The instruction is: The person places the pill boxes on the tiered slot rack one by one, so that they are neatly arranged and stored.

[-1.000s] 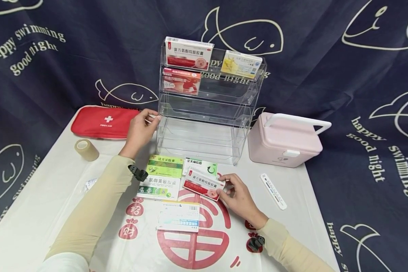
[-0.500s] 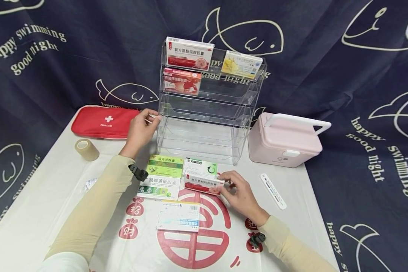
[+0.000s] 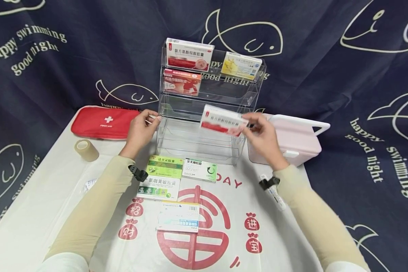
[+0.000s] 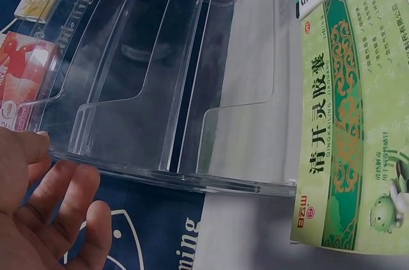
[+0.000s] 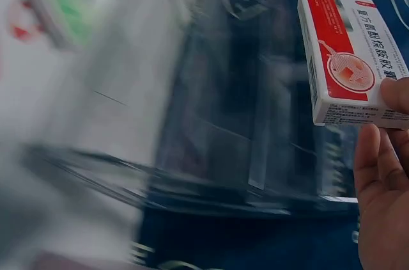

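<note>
My right hand [image 3: 263, 138] pinches a red-and-white medicine box [image 3: 222, 121] by its right end, fingers beneath and thumb on the face. The box is tilted and raised in front of the clear tiered display rack [image 3: 197, 141]. At the rack's left side edge, my left hand [image 3: 142, 128] grips with thumb and fingertips; the left wrist view shows the fingers [image 4: 83, 180] right at the rack's rim. On the rack's upper tiers sit another red-and-white medicine box [image 3: 189, 56], a yellow-and-white box [image 3: 241, 66] and a red box [image 3: 181, 82].
Before the rack lie a green box [image 3: 164, 166], a white-and-green box [image 3: 200, 170], a white capsule box [image 3: 159, 187] and a blue-and-white box [image 3: 178, 216]. A red first-aid pouch [image 3: 105, 122] and tape roll [image 3: 86, 150] stand left; a pink case [image 3: 297, 143] and thermometer [image 3: 277, 198] lie right.
My right hand has lifted the red-and-white medicine box off the area by the white-and-green box, up and to the right, before the rack. My left hand stays at the rack's edge.
</note>
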The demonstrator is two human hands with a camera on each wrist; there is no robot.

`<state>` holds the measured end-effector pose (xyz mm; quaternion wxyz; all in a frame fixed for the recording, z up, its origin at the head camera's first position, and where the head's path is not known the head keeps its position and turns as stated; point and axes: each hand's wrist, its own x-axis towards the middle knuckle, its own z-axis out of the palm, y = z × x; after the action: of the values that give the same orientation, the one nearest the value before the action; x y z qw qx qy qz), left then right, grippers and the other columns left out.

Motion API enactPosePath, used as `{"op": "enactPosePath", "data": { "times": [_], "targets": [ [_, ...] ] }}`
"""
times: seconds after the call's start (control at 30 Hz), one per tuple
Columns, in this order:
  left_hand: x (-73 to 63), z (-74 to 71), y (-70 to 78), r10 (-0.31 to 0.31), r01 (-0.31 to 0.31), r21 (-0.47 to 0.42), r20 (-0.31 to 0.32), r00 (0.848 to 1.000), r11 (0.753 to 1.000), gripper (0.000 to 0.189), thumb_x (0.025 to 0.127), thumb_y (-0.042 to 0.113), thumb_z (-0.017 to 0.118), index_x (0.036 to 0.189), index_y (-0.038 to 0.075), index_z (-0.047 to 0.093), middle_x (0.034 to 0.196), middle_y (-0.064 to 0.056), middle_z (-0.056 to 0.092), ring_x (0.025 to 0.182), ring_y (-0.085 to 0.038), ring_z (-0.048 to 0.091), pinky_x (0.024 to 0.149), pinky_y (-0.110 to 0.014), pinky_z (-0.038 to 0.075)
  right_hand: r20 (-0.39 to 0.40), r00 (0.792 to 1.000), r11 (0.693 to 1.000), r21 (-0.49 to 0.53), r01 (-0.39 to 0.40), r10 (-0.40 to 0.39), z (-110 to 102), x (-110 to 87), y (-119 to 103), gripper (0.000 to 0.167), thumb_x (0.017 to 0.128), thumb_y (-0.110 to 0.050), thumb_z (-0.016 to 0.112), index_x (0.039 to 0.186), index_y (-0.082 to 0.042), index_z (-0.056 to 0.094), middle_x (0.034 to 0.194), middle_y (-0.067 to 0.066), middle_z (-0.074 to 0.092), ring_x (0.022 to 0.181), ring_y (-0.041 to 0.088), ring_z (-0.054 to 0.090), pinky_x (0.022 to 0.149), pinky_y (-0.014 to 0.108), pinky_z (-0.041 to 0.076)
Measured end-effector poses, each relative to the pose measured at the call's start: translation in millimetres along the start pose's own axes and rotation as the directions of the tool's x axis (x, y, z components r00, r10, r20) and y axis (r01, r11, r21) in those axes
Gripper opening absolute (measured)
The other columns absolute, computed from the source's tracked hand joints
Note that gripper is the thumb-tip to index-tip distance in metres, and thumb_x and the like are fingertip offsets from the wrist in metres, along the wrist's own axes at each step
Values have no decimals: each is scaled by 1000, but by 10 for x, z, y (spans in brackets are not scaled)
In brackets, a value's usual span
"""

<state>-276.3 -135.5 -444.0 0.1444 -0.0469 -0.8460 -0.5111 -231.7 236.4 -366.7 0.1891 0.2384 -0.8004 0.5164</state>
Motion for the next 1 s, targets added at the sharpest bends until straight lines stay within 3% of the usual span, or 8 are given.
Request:
{"op": "enactPosePath", "data": {
  "times": [0.23,0.4,0.57,1.0],
  "targets": [
    [-2,-3,-24,-8,8,3,7,1000,1000,24,101,23,67,115,4,67,90,-11,69,68,-18,65,63,-26,46,-98,994,999,17,-37,39,-250,773,-124,27,89,10,71,115,8,65,109,9,70,96,18,66,70,22,52],
    [-11,-3,-27,-15,15,-8,12,1000,1000,24,101,23,66,114,4,67,91,-11,69,69,-20,65,64,-27,47,-126,992,995,-94,-9,-3,-323,1099,-137,25,91,4,72,116,3,68,110,8,68,95,17,66,67,22,46],
    [-3,1,-12,-18,19,-10,10,1000,1000,24,101,23,67,114,4,66,91,-11,69,70,-21,66,63,-27,47,-103,993,973,-229,28,-53,-289,1207,-237,25,92,4,70,116,9,65,112,14,65,94,14,66,69,21,46],
    [8,-2,-12,-29,29,-17,19,999,999,24,100,23,67,114,4,66,91,-11,69,70,-22,66,64,-26,47,-106,994,959,-285,-1,-31,-349,1205,-158,27,91,-1,73,117,3,67,110,10,69,91,9,66,69,17,45]
  ]
}}
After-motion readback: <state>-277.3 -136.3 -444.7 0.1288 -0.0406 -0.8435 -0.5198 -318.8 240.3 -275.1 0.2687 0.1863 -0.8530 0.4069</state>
